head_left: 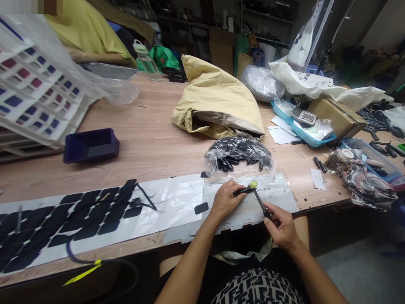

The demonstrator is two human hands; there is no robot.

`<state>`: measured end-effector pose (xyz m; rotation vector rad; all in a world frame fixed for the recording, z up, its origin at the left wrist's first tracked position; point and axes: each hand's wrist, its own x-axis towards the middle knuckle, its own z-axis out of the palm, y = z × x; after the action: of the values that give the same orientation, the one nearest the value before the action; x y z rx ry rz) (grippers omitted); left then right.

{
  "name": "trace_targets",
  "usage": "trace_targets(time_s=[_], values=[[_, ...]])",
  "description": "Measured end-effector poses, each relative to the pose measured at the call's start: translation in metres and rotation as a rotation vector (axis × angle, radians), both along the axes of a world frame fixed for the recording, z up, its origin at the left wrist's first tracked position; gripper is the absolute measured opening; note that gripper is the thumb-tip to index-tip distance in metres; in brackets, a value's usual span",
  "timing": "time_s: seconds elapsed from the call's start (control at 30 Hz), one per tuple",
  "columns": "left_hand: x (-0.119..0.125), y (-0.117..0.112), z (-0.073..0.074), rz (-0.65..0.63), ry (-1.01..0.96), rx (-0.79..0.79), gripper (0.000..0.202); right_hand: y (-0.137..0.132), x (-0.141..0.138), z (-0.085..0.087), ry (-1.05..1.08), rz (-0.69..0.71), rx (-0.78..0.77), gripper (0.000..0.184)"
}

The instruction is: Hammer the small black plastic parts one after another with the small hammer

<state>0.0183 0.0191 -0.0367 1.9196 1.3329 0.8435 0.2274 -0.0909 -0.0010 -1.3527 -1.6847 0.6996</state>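
Observation:
My left hand [225, 198] pinches a thin black strip piece [243, 191] at the near edge of the wooden table [152, 135]. My right hand [280, 223] grips the handle of a small hammer [257, 196] with a yellow-green head, which rests on the end of that black piece. Both lie over a clear plastic sheet [247, 202]. Just behind stands a clear bag of black pieces [238, 155]. To the left, a white sheet [104, 215] carries several flat black pieces laid in rows.
A dark blue tray [90, 145] sits mid-left, stacked white trays with coloured parts [34, 93] far left. A tan sack [215, 99] lies behind the bag. Blue baskets, a calculator [303, 115], a cardboard box and a cloth crowd the right side.

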Motion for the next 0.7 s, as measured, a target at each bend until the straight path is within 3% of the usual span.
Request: trace_targets(time_s=[0.27,0.5,0.6,0.7], values=[[0.000,-0.001,0.002,-0.001,0.018,-0.013,0.023,0.004,0.009,-0.003,0.060,-0.025,-0.103,0.043],[-0.001,0.000,0.005,-0.021,0.026,0.020,0.022,0.036,0.021,-0.009,0.316,-0.095,-0.149,0.042],[-0.007,-0.018,0.022,-0.090,-0.108,-0.001,0.026,0.046,0.023,-0.012,0.443,-0.127,-0.187,0.039],[-0.012,-0.056,0.041,-0.236,-0.243,-0.085,0.029,0.047,0.025,-0.013,0.509,-0.113,-0.214,0.038]])
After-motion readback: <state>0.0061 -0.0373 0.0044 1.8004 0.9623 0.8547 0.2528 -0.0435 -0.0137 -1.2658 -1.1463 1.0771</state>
